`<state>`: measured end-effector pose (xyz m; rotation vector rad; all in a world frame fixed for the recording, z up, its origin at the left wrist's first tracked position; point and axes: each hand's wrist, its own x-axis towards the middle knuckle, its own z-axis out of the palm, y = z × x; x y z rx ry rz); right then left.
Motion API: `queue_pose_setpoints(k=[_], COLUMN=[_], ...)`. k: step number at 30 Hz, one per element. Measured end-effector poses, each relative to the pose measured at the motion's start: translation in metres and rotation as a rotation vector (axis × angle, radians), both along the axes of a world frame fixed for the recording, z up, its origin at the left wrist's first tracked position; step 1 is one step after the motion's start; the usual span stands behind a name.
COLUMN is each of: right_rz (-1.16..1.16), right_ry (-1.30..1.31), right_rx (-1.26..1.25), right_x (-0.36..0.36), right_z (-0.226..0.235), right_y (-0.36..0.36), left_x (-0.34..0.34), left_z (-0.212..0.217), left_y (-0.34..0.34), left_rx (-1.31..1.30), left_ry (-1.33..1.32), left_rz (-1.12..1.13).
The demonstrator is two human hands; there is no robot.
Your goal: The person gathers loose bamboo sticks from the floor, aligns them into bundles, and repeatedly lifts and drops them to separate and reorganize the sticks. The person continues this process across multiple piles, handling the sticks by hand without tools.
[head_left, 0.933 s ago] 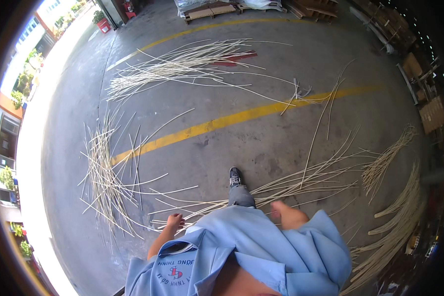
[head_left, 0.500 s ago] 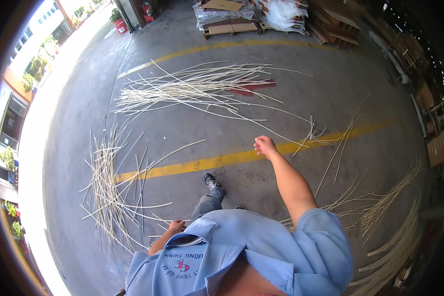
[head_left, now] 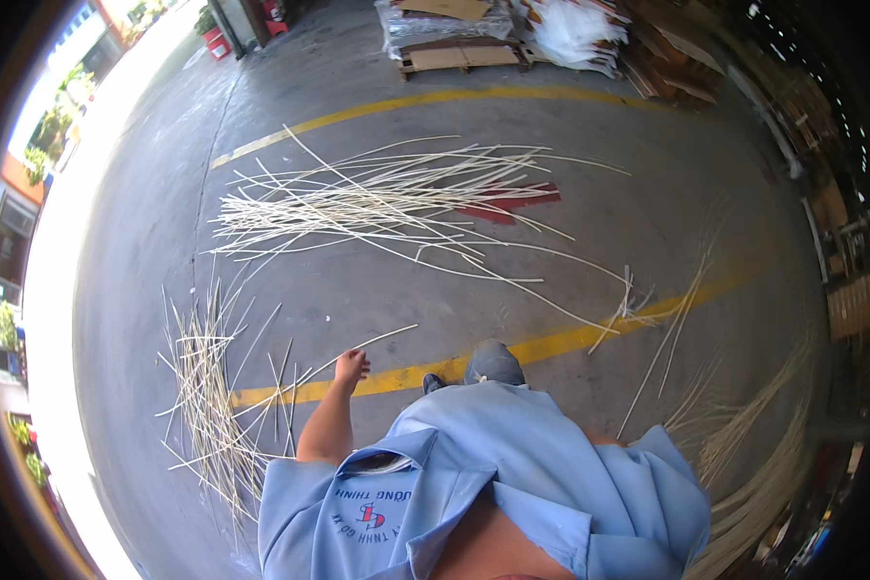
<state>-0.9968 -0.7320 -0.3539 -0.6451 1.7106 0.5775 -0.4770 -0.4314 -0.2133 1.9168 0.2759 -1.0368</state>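
Note:
My left hand [head_left: 352, 365] is held out over the floor near the yellow line, its fingers loosely bent and slightly apart, and I see nothing in them. One long pale strip [head_left: 392, 333], thin like split cane, passes behind the hand and appears to lie on the floor. To the left of the hand is a tangled heap of pale strips [head_left: 206, 372]. Farther ahead lies a wider spread of similar strips [head_left: 358, 198], roughly side by side, partly over a red patch [head_left: 507, 201]. My right hand is hidden behind my body and blue shirt.
More strips in bundles [head_left: 739, 425] lie at the right, with a few loose ones [head_left: 681, 304] farther forward. Wrapped stacks on pallets [head_left: 454, 53] and brown boards [head_left: 672, 63] stand at the back. A yellow line [head_left: 406, 375] crosses the concrete floor. A red pot [head_left: 217, 44] stands at the far left.
My left hand has swung forward from beside my hip. My right arm, stretched forward before, has dropped back out of sight. My legs have shifted in a step, and the floor appears lower in view.

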Motion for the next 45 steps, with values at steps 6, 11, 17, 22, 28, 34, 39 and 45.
queue_pose_setpoints(k=[6,11,17,22,28,34,39,45], right_rz=[0.137,0.117,0.355,0.424,0.875,1.14,1.47,1.866], right_ry=[-0.113,-0.389,-0.693,-0.672,-0.263,0.032,-0.241,-0.292], right_rx=[-0.002,-0.241,-0.471,-0.466,-0.333,-0.275,-0.464,-0.93], right_x=[0.199,0.401,0.653,0.792,0.869,0.965,1.102,1.336], right_z=[-0.02,-0.01,0.059,0.052,-0.011,-0.074,-0.225,-0.417], right_y=[-0.079,-0.231,-0.348,-0.375,-0.362,-0.367,-0.411,-0.476], left_x=[0.135,0.171,0.248,0.356,0.511,0.609,0.616,0.649], left_z=[-0.012,-0.023,-0.022,-0.053,-0.112,-0.208,-0.317,-0.579], left_y=[-0.076,-0.135,-0.156,-0.184,-0.231,-0.285,-0.324,-0.337], left_rx=[-0.058,0.199,0.156,0.068,-0.021,-0.286,-0.282,-0.263], left_ry=[-0.147,0.077,0.134,0.188,0.249,0.362,0.699,0.558], left_rz=[0.023,-0.148,0.066,0.215,0.353,0.592,0.698,0.897])
